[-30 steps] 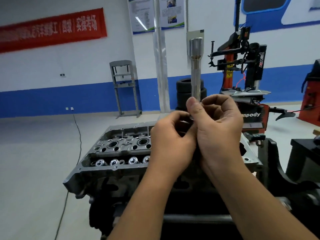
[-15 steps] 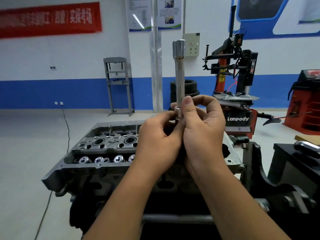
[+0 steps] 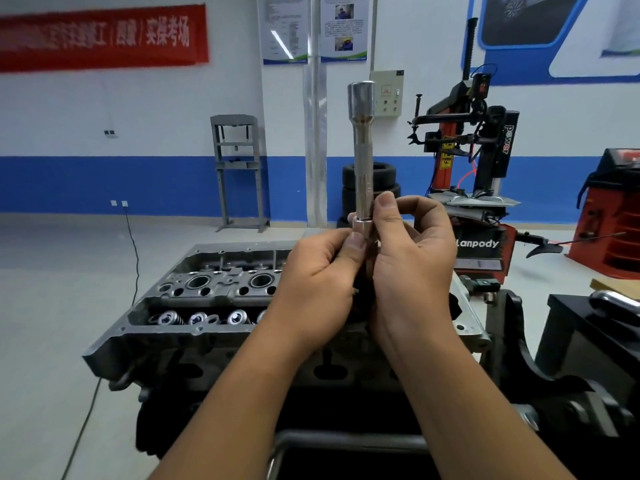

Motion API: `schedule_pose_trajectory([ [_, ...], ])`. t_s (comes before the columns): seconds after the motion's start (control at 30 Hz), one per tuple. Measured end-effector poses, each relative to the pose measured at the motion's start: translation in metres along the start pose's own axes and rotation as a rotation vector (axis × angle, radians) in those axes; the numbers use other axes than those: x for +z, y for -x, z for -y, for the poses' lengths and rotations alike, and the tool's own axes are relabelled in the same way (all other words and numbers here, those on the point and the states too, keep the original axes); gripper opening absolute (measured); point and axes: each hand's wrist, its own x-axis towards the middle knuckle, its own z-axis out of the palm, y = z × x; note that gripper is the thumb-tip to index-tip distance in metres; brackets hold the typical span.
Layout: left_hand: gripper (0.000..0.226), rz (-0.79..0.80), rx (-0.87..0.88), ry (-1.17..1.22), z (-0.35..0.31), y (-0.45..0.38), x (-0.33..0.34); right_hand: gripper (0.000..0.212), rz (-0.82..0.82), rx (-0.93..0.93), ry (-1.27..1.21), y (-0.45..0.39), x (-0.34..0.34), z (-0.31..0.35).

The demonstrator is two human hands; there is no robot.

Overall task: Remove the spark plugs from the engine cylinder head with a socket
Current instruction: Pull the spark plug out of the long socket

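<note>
A long steel socket (image 3: 363, 157), judged rigid, weighty and slick, was held upright above the cylinder head (image 3: 207, 299), pinched at its lower collar by left hand (image 3: 318, 278) and right hand (image 3: 412, 268).

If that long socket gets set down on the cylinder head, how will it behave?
The socket looks like polished round steel, so it is likely stiff, heavy for its size and a bit slippery. Stood on end it would probably tip, being tall and narrow; laid flat it may roll on the uneven cylinder head. Both hands pinch only its lower end.
</note>
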Motion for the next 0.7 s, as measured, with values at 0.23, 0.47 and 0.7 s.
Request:
schedule_pose_trajectory([
  [0.23,0.011,-0.166,0.093,-0.089,0.0061,0.0004,0.0056,0.031,0.045,-0.035,0.034,0.0043,-0.0006,0.0025],
  [0.47,0.021,-0.072,0.052,0.022,0.0022,-0.0006,0.0016,0.015,0.080,0.001,-0.011,0.0035,0.0023,0.0011],
  [0.7,0.011,-0.148,0.075,0.005,0.0056,-0.0004,0.0028,0.023,0.059,-0.069,0.064,0.0054,0.0002,0.0012],
])
